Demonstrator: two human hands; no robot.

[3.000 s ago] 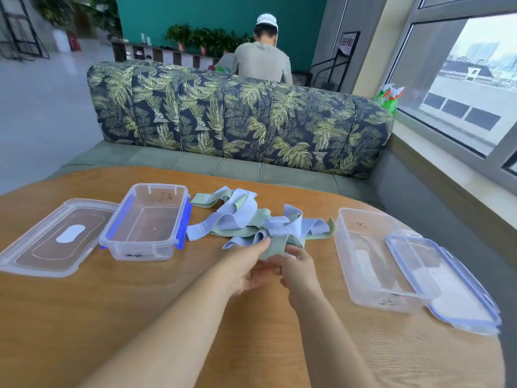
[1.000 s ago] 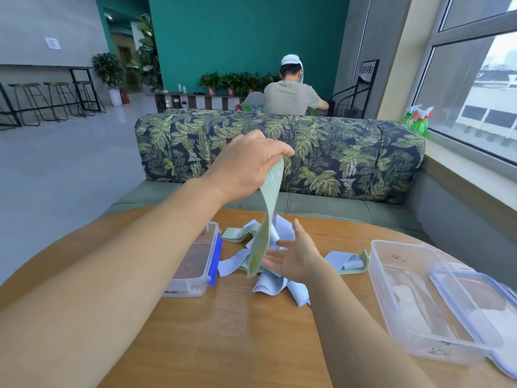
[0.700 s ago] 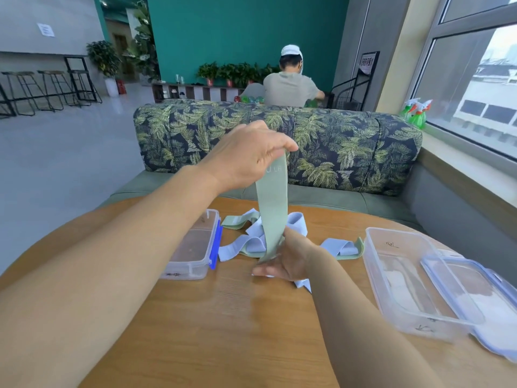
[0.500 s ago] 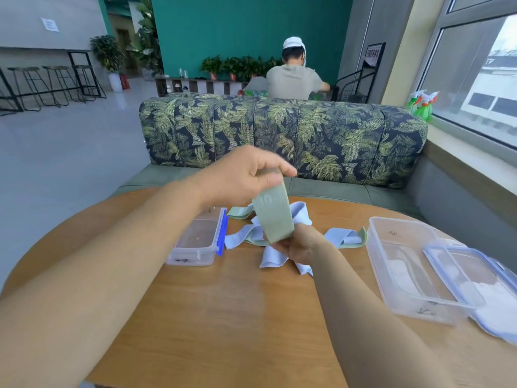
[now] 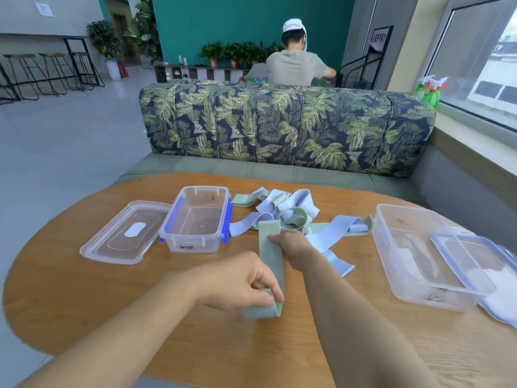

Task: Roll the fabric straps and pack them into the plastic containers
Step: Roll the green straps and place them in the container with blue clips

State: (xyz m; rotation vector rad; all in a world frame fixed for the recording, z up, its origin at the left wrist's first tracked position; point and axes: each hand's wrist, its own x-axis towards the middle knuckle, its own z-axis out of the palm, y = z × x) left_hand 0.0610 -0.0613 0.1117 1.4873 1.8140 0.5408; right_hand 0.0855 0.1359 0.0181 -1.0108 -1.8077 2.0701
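Round wooden table (image 5: 84,303) in a lounge, with a leaf-print sofa (image 5: 279,127) behind it and someone sitting past it with their back turned.

One green strap (image 5: 270,256) lies flat, running from near to far in the middle of the table. The left hand (image 5: 237,278) is pinching its near end, where the first fold is just tucked over. The right hand (image 5: 293,246) has its fingers curled on the strap's far part, pinning it beside the pile of straps (image 5: 282,211).

Stuff I'd worry about:

- That first fold looks loose and a bit skewed. If the core starts crooked, I reckon the roll will cone out sideways.
- The far end sits right against the pile, and I can't tell if it's caught under a blue one. If it is, rolling could drag the tangle along.
- Stretchy fabric like this probably springs open if the pinch eases.
- The right container (image 5: 391,219) has its lid (image 5: 475,264) leaning over part of the opening, so a drop-in could snag. The left container (image 5: 173,219) with the blue clips is fully open, its lid lying flat beside it.
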